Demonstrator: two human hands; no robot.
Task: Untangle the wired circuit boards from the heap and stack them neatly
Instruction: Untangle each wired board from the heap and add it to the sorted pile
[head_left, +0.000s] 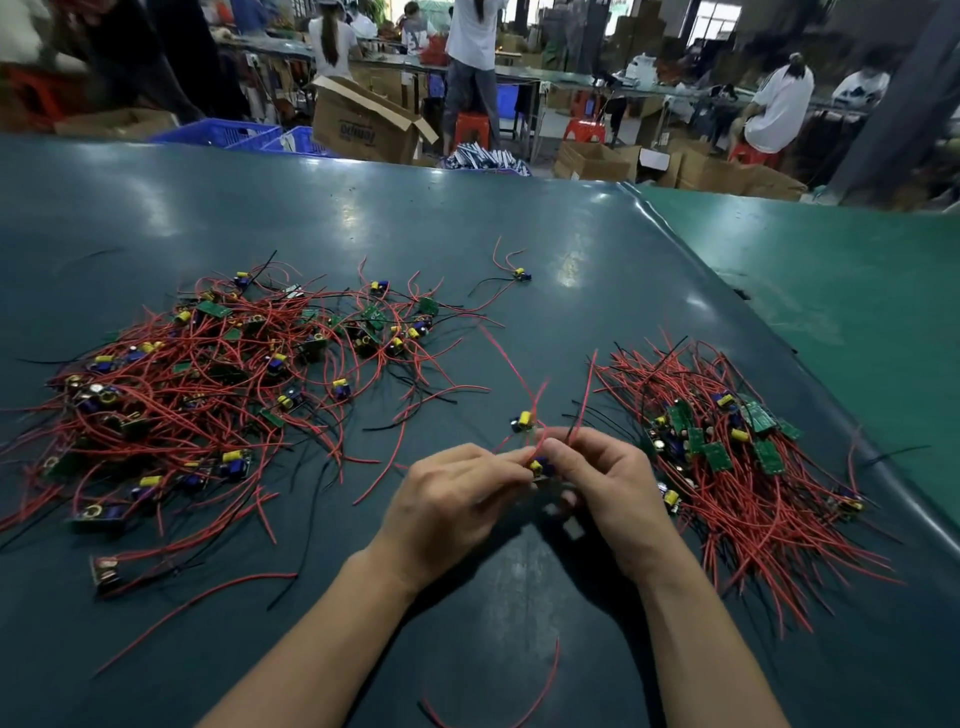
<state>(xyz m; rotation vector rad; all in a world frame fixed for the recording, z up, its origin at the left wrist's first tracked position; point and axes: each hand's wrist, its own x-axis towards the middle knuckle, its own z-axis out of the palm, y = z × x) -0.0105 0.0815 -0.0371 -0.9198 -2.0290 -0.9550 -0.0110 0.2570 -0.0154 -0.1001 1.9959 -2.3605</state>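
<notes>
On the left of the dark bench (467, 218) sprawls the heap (218, 379), a loose tangle of red and black wires with small green circuit boards, yellow capacitors and blue parts caught in it. A few stray red wires trail from its near edge toward the person, and one lone board (521, 274) with its wires lies apart, beyond the heap toward the far side.

The left hand (457, 499) comes up from the lower edge, forearm angled right and away, back of the hand upward, wrist slightly bent. Its fingers are curled, thumb and forefinger pinching red wire just left of the held board (540, 466), a small piece with a yellow capacitor and blue part, raised above the bench between both hands. A second small board (522, 421) hangs in the wires just beyond the fingertips.

The right hand (608, 483) meets it from the other side, forearm angled left, knuckles up, fingers bent and gripping the board and its wires, which rise in red and black strands above the fingers.

Right of the hands lies the stack (727, 441): green boards gathered side by side, wires fanned out toward the near right and the far side.
</notes>
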